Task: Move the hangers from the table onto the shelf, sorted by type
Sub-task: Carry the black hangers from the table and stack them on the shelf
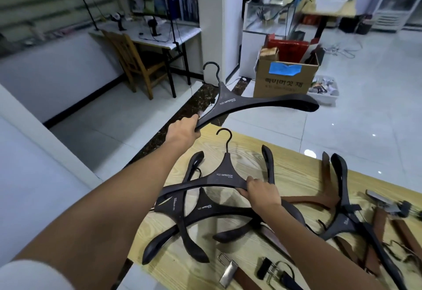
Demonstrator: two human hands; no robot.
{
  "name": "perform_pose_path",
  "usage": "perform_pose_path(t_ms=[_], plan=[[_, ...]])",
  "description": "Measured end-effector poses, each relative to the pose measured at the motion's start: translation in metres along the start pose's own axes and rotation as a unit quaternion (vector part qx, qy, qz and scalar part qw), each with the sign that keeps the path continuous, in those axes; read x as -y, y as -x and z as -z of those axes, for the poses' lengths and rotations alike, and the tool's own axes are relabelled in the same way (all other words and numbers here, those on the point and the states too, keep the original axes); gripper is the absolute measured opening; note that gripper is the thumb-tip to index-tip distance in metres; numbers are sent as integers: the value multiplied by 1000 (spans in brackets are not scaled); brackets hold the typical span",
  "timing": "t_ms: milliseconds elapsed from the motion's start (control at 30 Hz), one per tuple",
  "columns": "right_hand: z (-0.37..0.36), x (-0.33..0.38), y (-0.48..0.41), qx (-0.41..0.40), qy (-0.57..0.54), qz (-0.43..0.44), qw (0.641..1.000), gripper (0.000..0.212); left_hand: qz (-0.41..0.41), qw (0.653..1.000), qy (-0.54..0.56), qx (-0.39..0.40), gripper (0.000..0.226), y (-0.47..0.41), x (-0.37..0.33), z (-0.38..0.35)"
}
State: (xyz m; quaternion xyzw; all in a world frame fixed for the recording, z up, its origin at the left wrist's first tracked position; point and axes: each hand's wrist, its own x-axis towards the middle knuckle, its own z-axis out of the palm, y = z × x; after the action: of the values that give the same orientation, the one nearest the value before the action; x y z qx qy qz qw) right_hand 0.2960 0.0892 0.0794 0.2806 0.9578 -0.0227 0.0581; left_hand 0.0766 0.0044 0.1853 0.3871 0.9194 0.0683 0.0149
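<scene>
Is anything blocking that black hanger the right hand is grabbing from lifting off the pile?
Nothing lies on top of it. The right hand grips the black hanger, which rests uppermost, crossing other black hangers beneath. The shelf isn't in view.

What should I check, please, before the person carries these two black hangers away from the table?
1. Left hand grips the raised black hanger at one arm end: ok.
2. Right hand closed on the second black hanger: ok.
3. Second hanger free of the black pile beneath: cannot tell, they overlap.
4. Both held hangers same type: ok, same shape and printing.
5. Brown hangers left on the table: ok.
6. Shelf in view: not ok.
</scene>
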Motion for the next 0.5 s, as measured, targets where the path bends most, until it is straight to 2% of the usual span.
perform_pose_path(t_ms=[233,500], plan=[[28,6,19,-1,11,57,998,65,69,996,44,-19,22,48,12,29],[58,6,50,-58,46,156,985,66,146,987,13,-61,19,122,8,64]])
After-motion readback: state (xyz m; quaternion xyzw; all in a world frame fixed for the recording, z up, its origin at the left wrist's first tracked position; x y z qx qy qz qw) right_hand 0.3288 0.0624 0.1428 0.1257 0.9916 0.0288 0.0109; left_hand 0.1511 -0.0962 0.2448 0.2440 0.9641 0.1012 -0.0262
